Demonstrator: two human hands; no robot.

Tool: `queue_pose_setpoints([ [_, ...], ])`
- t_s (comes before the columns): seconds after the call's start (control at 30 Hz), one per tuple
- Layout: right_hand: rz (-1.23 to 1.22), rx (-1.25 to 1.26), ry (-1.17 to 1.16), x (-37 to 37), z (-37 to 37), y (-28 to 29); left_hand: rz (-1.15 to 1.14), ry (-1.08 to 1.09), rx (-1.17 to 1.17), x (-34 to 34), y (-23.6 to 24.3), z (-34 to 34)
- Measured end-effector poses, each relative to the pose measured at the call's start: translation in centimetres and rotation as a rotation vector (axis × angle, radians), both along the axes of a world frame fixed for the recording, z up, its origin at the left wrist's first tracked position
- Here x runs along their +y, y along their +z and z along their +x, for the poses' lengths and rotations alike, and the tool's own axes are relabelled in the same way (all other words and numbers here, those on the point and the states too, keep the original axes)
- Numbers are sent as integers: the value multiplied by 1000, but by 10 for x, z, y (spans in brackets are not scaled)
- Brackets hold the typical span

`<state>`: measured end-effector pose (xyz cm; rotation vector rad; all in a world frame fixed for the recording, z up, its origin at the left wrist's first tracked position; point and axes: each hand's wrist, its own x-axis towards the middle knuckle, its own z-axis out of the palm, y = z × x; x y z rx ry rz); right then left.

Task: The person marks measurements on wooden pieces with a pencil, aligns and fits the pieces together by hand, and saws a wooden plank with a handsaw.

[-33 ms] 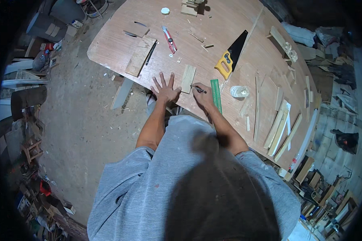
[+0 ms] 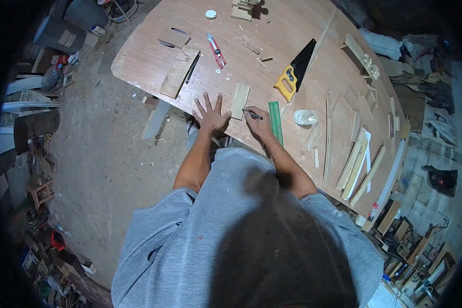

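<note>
A small pale rectangular piece of wood lies on the table near its front edge. My left hand rests flat with its fingers spread, and its thumb reaches the wood's left edge. In my right hand is a dark pen, gripped between the fingers with its tip at the wood's right edge. A green ruler lies just right of that hand.
On the wooden table lie a yellow-handled handsaw, a red utility knife, a wider board and a dark pen-like stick. A clear jar and several wood strips are at the right.
</note>
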<state>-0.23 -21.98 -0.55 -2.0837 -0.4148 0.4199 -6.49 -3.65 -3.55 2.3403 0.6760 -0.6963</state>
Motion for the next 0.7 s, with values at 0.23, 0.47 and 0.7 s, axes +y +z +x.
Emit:
queue_pose_setpoints([
  [0.23, 6, -98, 48, -1, -1, -10, 4, -11, -18, -2, 3, 3],
  [0.47, -25, -95, 153, -3, -11, -1, -3, 7, -36, -1, 0, 2],
  [0.7, -41, -60, 176, 8, -15, 14, 12, 5, -33, -1, 0, 0],
])
